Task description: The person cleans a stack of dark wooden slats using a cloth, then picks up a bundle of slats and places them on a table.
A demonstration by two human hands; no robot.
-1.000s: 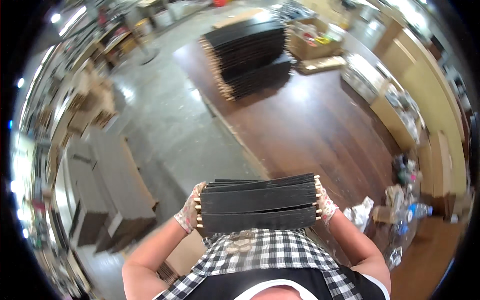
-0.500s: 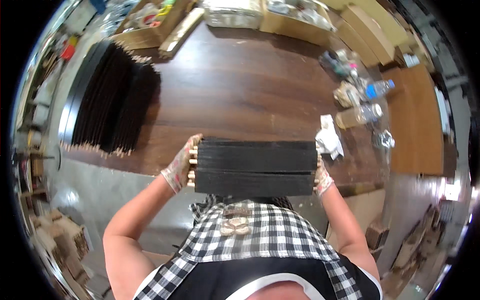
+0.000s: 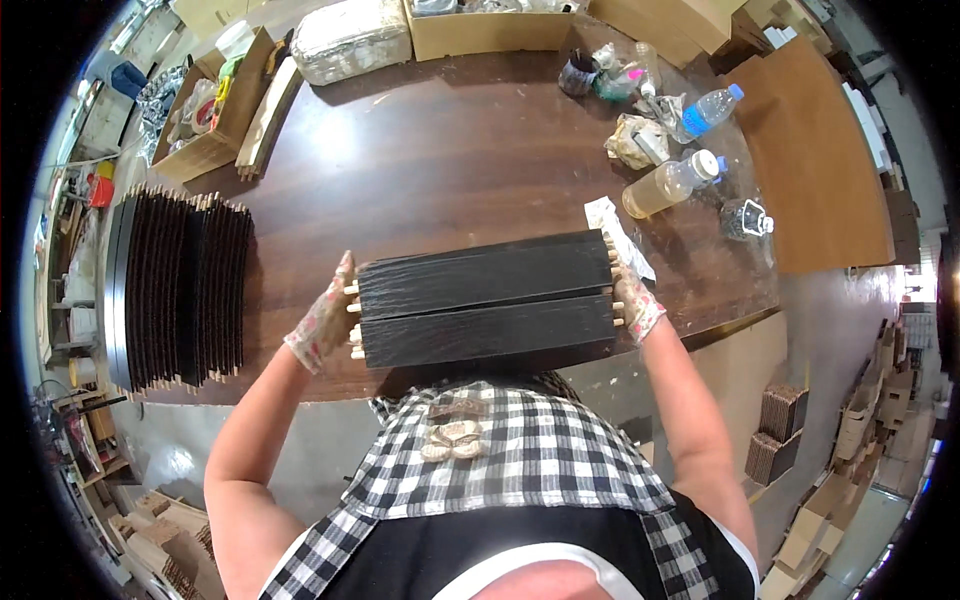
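Between my two hands is a stack of black slats [image 3: 485,290] with pale wooden pegs sticking out of both ends. Two rows of slats lie side by side, with a thin gap between them. My left hand [image 3: 324,322], in a floral glove, presses against the pegs at the left end. Gloved the same way, my right hand [image 3: 636,300] grips the right end; its fingers are partly hidden by the slats. The stack is at the table's near edge, its right end slightly farther from me. A crumpled white paper [image 3: 618,235] lies just beyond that end.
A large row of similar black pegged slats [image 3: 180,290] stands on the table's left. Boxes [image 3: 490,35], a wrapped bundle [image 3: 350,42] and wooden strips [image 3: 270,120] line the far side. Bottles [image 3: 670,186] and a crumpled wrapper [image 3: 636,142] sit at right, beside a brown board [image 3: 810,160].
The view has shifted, so the table's things appear elsewhere. The stack's right end is now tilted farther away, and its top face shows more flatly. Both hands remain at its ends.
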